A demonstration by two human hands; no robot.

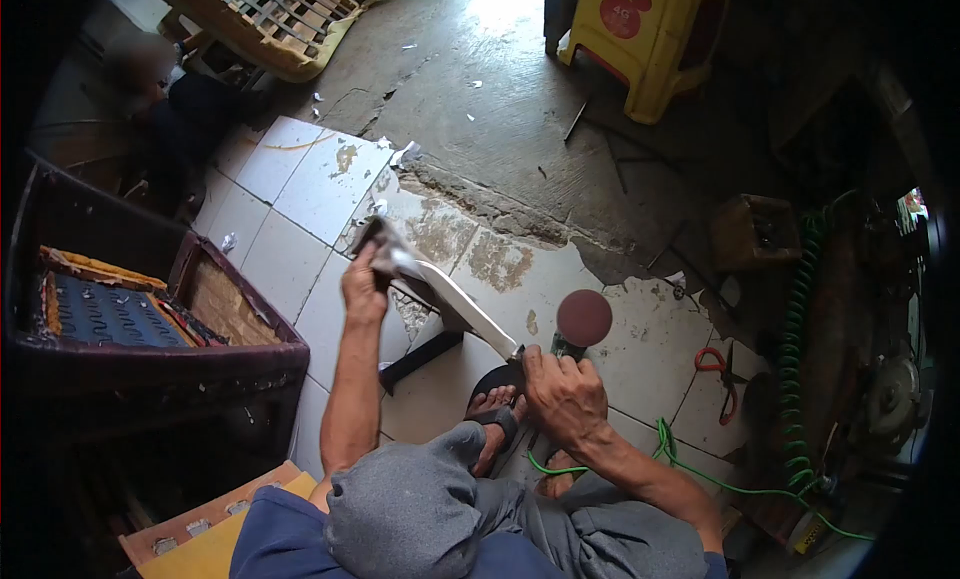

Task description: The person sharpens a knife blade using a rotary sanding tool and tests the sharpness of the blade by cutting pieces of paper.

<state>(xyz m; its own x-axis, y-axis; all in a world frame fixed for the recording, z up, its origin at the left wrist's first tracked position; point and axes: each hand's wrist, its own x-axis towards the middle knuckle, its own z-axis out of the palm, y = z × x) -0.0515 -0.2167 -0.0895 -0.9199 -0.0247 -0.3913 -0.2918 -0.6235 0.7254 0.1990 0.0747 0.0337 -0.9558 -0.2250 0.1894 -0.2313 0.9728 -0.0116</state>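
Note:
My left hand (366, 291) is closed round the far end of a long curved piece (455, 301) with a pale, shiny face. That end looks dark and is smeared by motion. The near end of the piece meets the closed fingers of my right hand (567, 394), above my sandalled foot. A black bar (425, 361) slants below the piece; whether it is joined to it I cannot tell. Just beyond my right hand, a sander with a round reddish-brown disc (584, 317) rests disc up, its body partly hidden by the hand.
A dark red sofa frame (285, 351) with exposed springs stands at left. Red-handled scissors (722, 379), a green cord (700, 473), a coiled green hose (792, 379) and a wooden box (755, 232) lie right. A yellow stool (645, 49) stands ahead on broken flooring (480, 204). Another person (190, 109) sits far left.

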